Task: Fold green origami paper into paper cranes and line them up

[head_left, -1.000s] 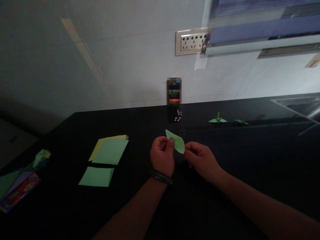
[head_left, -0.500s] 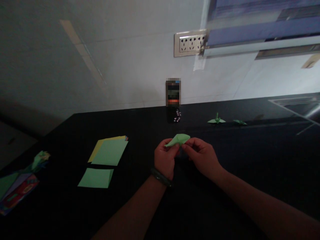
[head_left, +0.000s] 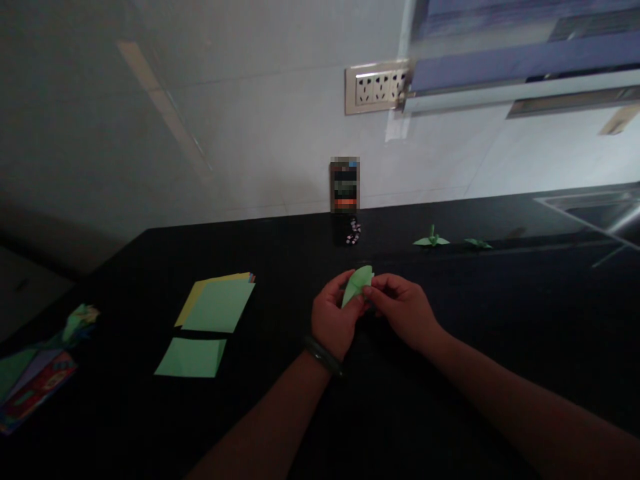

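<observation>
A small folded piece of green paper (head_left: 357, 285) is held above the black counter (head_left: 475, 320) between both my hands. My left hand (head_left: 333, 320), with a dark bangle on its wrist, pinches the paper's lower left part. My right hand (head_left: 403, 308) pinches its right side, fingers curled. The paper stands tilted, its point up and to the right.
A stack of green and yellow sheets (head_left: 219, 304) and a folded green sheet (head_left: 191, 357) lie to the left. Two green paper cranes (head_left: 431, 239) sit at the back right. A phone (head_left: 345, 193) leans on the wall. A colourful paper packet (head_left: 30, 383) lies at the far left. A sink (head_left: 595, 210) is at the right.
The folded green paper has been turned in my hands, from a leaf shape pointing up-left, through lying flat, to tilted upright. My hands have drawn closer together.
</observation>
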A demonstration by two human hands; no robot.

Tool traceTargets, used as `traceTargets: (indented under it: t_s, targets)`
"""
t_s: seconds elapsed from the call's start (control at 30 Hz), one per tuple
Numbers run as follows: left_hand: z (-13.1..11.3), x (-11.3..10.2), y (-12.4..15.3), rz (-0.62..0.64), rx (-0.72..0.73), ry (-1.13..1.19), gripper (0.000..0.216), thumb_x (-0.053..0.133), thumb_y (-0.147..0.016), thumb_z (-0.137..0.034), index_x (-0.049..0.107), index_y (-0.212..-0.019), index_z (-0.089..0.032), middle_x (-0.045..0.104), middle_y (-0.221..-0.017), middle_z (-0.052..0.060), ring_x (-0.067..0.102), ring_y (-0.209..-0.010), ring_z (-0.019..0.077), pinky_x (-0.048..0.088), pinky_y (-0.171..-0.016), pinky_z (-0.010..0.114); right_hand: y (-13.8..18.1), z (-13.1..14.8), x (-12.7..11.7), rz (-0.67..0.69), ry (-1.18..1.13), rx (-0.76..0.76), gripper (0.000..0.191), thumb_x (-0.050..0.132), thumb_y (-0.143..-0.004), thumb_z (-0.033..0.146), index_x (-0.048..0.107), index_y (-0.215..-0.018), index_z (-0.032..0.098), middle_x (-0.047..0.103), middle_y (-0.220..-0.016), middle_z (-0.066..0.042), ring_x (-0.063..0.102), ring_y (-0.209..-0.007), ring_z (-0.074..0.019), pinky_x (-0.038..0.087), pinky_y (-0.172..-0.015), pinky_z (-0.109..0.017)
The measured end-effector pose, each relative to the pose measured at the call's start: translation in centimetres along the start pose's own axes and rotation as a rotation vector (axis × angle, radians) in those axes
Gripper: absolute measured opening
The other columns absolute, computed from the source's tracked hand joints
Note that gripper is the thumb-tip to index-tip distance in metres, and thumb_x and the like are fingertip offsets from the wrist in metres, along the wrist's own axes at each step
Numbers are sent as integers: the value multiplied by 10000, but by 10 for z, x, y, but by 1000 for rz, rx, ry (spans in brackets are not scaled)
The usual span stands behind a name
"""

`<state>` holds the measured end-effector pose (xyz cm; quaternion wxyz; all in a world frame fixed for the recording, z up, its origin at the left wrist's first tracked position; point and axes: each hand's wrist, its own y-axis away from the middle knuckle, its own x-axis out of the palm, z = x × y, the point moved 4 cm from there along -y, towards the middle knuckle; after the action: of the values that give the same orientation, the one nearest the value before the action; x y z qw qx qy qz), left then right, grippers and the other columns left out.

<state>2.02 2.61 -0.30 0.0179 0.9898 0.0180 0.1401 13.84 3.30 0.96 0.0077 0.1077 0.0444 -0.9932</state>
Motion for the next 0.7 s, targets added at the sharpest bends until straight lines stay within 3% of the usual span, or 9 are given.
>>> traceTargets:
  t_s: [0.2,0.33,0.7]
  targets:
    - [5,-2,-1,25,42,-84,364,663,-659,-194,497,-984,-186,661,-742,25,626,-569,140,522,-554,269,-2,-6,-2,23,-102,52,197,622,-701,344,629,-743,151,617,-649,-6,547,-533,-101,424,-455,-216]
    - [-1,0,1,44,23,-146,348,644,-677,-187,519,-1001,-169,651,-844,57,621,-616,139,526,-571,275,-3,-7,-2,62,-198,89,178,660,-669,317,635,-710,146,610,-619,7,515,-486,-73,397,-439,-198]
    - [-3,3,2,101,77,-222,299,574,-727,-181,486,-1012,-167,607,-877,47,586,-640,124,514,-584,269,-4,-14,2,24,-493,226,224,744,-568,302,587,-590,143,558,-483,43,457,-390,-49,338,-382,-178]
